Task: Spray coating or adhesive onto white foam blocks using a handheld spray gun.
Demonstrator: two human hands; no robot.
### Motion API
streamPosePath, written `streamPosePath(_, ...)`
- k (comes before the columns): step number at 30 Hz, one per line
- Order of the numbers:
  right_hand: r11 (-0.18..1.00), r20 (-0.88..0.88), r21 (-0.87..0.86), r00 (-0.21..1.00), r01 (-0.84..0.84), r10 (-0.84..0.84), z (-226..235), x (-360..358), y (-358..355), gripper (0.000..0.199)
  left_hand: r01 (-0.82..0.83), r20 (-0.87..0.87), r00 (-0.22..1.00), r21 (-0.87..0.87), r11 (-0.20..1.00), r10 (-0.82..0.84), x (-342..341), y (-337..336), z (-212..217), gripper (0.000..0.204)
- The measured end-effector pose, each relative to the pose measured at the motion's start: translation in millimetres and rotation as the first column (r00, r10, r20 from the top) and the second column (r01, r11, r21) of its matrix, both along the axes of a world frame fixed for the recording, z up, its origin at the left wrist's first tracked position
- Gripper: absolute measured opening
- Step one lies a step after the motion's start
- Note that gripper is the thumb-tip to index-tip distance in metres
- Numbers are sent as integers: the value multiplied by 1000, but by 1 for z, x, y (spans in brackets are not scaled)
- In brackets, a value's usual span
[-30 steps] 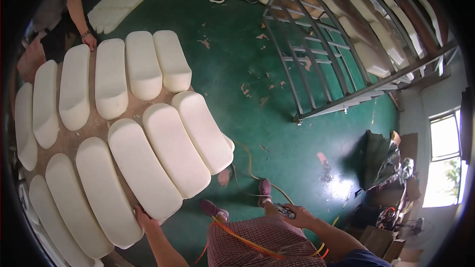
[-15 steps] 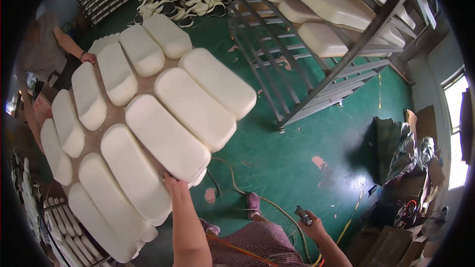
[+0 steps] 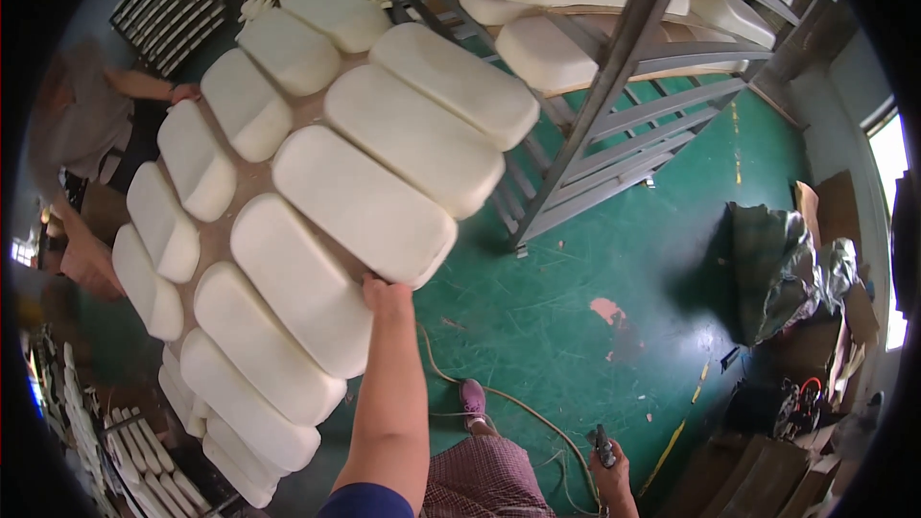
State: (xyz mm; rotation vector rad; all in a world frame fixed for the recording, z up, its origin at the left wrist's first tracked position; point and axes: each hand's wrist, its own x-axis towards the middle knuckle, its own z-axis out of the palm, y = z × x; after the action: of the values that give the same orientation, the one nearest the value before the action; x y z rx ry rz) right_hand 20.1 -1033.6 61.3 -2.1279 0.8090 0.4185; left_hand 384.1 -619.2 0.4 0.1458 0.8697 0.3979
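My left hand is closed on the near edge of a brown board, between two long cushions. Rows of cream foam cushions with rounded ends cover the board, which looks tilted. More cushions show below its near side. Low on the right, my right hand is wrapped round a small dark metal hand tool, whose exact kind I cannot make out. Across the board, another person's hand is at the far left edge.
A grey metal rack with large cream foam pieces stands beyond the board, close to its far right corner. A pale hose lies on the green floor near my shoe. Cardboard and silvery sheeting are piled at the right.
The board with its cushions has moved right and away, closer to the rack. My left arm reaches further forward; my right hand is slightly lower and still holds the tool.
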Motion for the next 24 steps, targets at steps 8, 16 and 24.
streamPosePath(8,912,41,334,971,-237,237,30,69,51,33,138,-249,968,625,768,28,35,-24,-73,37)
streamPosePath(16,656,173,593,870,-467,462,95,144,165,49,808,-147,511,418,415,-847,-213,-55,-25,55)
streamPosePath(24,119,803,502,512,-857,305,235,139,388,48,916,-306,248,383,119,-919,-547,11,-41,66)
